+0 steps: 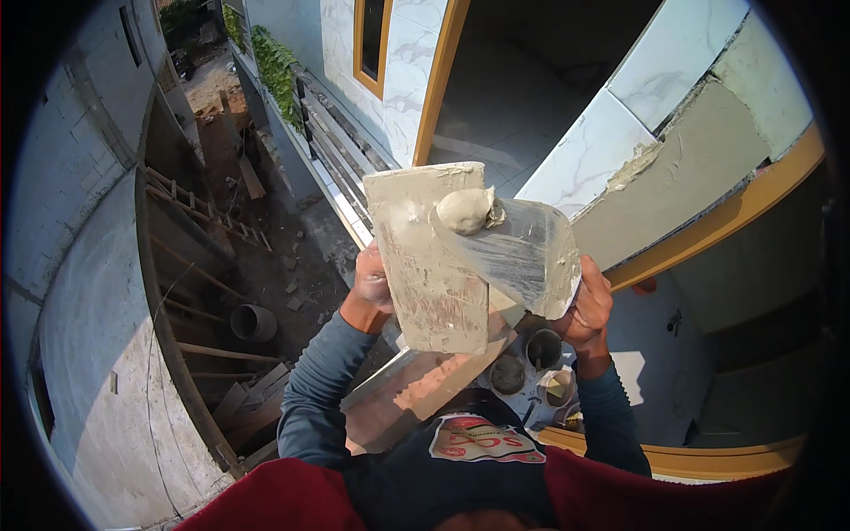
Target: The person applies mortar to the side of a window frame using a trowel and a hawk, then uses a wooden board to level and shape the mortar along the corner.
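The board (429, 292) was the middle of it all, its broad, mortar-smeared face turned up to the camera. At its left edge the left hand (372, 279) had its fingers curled round the rim, probably to carry the weight from the side and leave the face free; how far they reached underneath could not be told. Overlapping the board's upper right was the trowel (531, 265), its blade streaked with mortar. The right hand (587, 305) grasped it at the far end, fingers bent about that edge, though any handle was hidden. A lump of mortar (465, 212) sat where blade and board overlapped, and the two seemed held close together so that it had support and would not drop between them. Right of the board stretched a grey mortar strip (699, 168) next to marbled tiles (589, 150). Below and right of the board stood some buckets (544, 349), seemingly set there to be within reach yet clear of the arms.
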Motion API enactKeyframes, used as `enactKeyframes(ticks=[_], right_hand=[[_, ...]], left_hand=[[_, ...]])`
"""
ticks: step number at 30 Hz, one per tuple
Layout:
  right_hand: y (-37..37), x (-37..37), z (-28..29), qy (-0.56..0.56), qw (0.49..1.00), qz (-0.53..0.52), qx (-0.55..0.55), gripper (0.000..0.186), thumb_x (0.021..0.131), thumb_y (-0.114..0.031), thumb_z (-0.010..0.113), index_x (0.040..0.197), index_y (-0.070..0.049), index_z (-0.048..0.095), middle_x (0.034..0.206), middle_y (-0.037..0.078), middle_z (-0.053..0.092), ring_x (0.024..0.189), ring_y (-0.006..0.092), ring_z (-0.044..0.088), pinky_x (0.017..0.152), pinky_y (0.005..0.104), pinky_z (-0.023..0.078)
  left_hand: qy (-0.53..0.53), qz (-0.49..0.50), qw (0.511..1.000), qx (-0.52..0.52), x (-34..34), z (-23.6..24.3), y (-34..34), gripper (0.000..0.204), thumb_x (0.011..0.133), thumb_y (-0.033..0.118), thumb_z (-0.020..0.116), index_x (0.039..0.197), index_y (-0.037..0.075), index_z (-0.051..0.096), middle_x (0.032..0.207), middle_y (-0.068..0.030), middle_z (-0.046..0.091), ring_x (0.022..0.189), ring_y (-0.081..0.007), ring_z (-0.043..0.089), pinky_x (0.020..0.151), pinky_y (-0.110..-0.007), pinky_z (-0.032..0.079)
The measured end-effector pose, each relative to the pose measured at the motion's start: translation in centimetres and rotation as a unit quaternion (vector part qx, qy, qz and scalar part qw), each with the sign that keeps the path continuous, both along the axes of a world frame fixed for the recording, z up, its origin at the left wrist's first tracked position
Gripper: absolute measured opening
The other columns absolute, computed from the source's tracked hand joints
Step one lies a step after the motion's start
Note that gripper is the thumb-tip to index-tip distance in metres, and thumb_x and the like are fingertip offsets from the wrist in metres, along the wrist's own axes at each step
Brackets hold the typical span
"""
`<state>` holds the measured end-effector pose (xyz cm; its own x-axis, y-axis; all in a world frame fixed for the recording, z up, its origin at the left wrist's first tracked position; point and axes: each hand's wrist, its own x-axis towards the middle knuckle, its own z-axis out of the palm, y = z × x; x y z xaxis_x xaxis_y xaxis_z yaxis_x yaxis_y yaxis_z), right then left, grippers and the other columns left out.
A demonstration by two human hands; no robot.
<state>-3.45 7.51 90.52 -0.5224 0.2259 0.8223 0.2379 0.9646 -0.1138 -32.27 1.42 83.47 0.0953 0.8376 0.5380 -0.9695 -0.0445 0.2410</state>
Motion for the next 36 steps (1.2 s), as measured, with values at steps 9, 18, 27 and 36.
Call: enactKeyframes(ticks=[9, 18, 27, 36], right_hand=[[-1.2, 1.4, 0.5, -0.001, 0.992, -0.119, 0.050, 0.035, 0.070, 0.001, 0.078, 0.103, 0.008, 0.070, 0.102, 0.019, 0.068, 0.076, 0.0290, 0.069, 0.064, 0.0349, 0.055], [-2.7, 0.1, -0.5, -0.035, 0.981, -0.182, -0.056, 0.041, 0.070, 0.000, 0.081, 0.106, 0.008, 0.065, 0.106, 0.017, 0.062, 0.077, 0.0283, 0.069, 0.064, 0.0329, 0.055], [-4.6, -1.5, 0.9, -0.035, 0.930, -0.238, -0.277, 0.039, 0.086, -0.013, 0.076, 0.114, 0.005, 0.056, 0.095, 0.021, 0.071, 0.087, 0.0376, 0.072, 0.073, 0.0398, 0.056], [-4.6, -2.2, 2.8, -0.025, 0.920, -0.284, -0.267, 0.039, 0.088, -0.016, 0.078, 0.115, 0.004, 0.058, 0.091, 0.010, 0.072, 0.080, 0.0116, 0.067, 0.071, 0.0288, 0.054]], left_hand=[[0.297, 0.126, 0.944, -0.064, -0.9, 3.3, -0.5, 0.096, 0.063, 0.027, 0.073, 0.148, 0.004, 0.035, 0.138, -0.0117, 0.050, 0.124, -0.0225, 0.057, 0.108, -0.036, 0.046], [0.266, 0.116, 0.946, -0.142, -3.1, -1.0, 0.9, 0.089, 0.076, 0.022, 0.070, 0.152, 0.003, 0.029, 0.143, -0.0155, 0.050, 0.125, -0.0268, 0.059, 0.104, -0.043, 0.051], [0.198, 0.098, 0.959, -0.175, -3.4, -4.6, 2.0, 0.073, 0.083, 0.008, 0.061, 0.150, 0.001, 0.031, 0.138, -0.0173, 0.054, 0.118, -0.0264, 0.064, 0.098, -0.042, 0.056], [0.167, 0.073, 0.953, -0.243, -3.5, -6.9, 2.0, 0.073, 0.082, 0.003, 0.054, 0.150, 0.000, 0.030, 0.138, -0.0191, 0.055, 0.117, -0.0284, 0.065, 0.098, -0.042, 0.056]])
